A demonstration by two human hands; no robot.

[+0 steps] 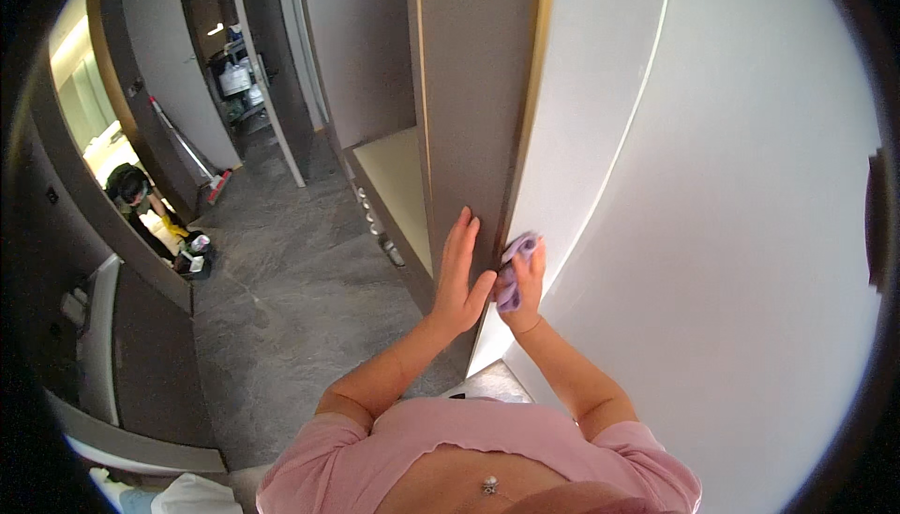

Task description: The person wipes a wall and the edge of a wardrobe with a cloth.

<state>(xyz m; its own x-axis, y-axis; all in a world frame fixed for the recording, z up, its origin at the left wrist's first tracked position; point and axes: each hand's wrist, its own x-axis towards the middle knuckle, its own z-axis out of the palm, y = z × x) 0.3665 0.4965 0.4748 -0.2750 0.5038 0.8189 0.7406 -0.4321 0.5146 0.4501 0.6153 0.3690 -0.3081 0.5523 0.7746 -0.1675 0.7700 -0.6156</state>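
A tall dark grey-brown panel [467,92] with a gold-coloured edge strip [538,43] stands directly before me, beside a white wall. My left hand [460,282] rests flat against the panel's face, fingers spread a little and nothing in them. On the other side of the panel's edge, my right hand [524,285] grips a crumpled purple cloth [517,268], which lies against the edge strip. Part of the cloth is hidden under the fingers. Left of the panel is a cabinet recess with a pale shelf [397,187].
A person [130,187] with yellow gloves crouches in a lit doorway at the left, by a black container [200,264] of items. A red-headed broom or squeegee [219,184] leans on the wall. A grey cabinet [155,352] stands at lower left; a white bag [193,496] lies below it.
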